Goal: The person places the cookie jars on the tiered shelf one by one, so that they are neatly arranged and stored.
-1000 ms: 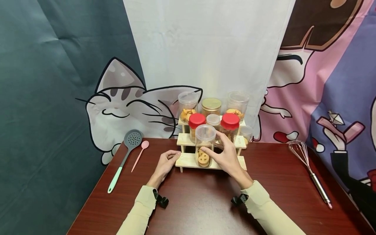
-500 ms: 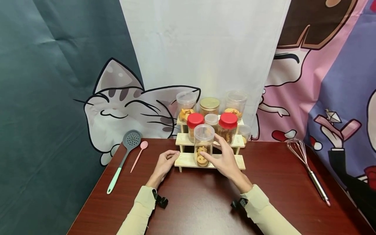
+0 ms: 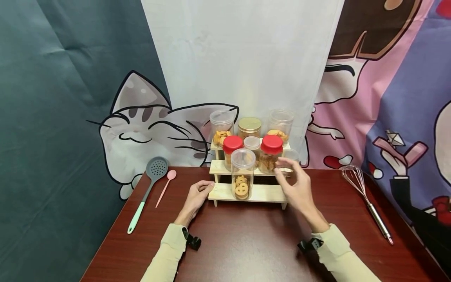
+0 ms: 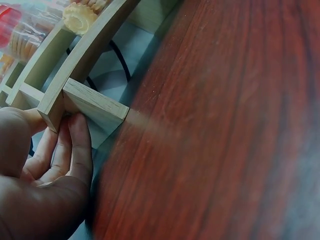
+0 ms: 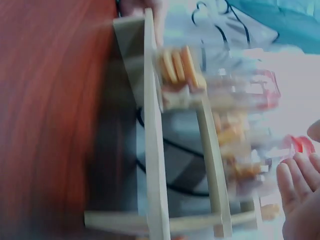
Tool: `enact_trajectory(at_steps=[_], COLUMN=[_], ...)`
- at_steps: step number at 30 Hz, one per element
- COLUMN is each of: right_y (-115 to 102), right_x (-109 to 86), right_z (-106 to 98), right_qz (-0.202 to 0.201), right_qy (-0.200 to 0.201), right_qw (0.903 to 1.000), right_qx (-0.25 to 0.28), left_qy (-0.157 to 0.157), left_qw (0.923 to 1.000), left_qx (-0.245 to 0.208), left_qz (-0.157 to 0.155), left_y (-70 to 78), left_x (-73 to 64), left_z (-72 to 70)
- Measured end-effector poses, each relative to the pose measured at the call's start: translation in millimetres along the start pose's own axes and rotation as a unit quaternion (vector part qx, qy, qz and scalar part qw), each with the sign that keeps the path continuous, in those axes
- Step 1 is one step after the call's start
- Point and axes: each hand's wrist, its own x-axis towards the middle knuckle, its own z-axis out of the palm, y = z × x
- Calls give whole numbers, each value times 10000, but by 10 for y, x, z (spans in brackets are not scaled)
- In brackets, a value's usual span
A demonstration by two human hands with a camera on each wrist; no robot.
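Note:
A three-step wooden shelf rack (image 3: 269, 192) stands on the table, bearing several jars. On its lowest step, left of the middle, is a clear lidded jar (image 3: 242, 172) with round cookies in it. My left hand (image 3: 196, 197) pinches the left end of that step; in the left wrist view its thumb is above the board (image 4: 82, 57) and its fingers below. My right hand (image 3: 299, 192) is apart from the jar, in front of the rack's right end, holding nothing, fingers loosely curved. In the right wrist view, its fingers (image 5: 300, 175) show at the right edge.
Two red-lidded jars (image 3: 271, 154) flank a small clear jar (image 3: 251, 145) on the middle step. A gold-lidded jar (image 3: 249, 126) stands between two clear jars on top. A slotted turner (image 3: 148, 192) and pink spoon (image 3: 166, 188) lie left, a whisk (image 3: 368, 203) right.
My right hand has let go of the clear cookie jar and moved right, away from it. The jar stays on the lowest step. My left hand keeps its place on the rack.

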Motion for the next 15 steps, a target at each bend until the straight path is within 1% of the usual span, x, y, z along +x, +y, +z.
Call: enact_trajectory(at_steps=[4,8,11,15], right_y=[131,322,490,689], right_x=[139,304,407,510], right_z=[-182,-366,-478,-552], right_qz=[127,479,860,1433], right_qy=[498,699,587,120], right_qw=[9984,9939,9873,9742], right_qx=[-227,-708,-1199,-1737], left_qy=[-42,-27,-22,-38], left_qw=[10000,10000,10000,9999], left_qx=[18,69,88,94], left_qz=[-4,-8,-17,-13], left_y=[0,6,5,21], left_x=[4,3,-3,-21], left_z=[6,16,11,-5])
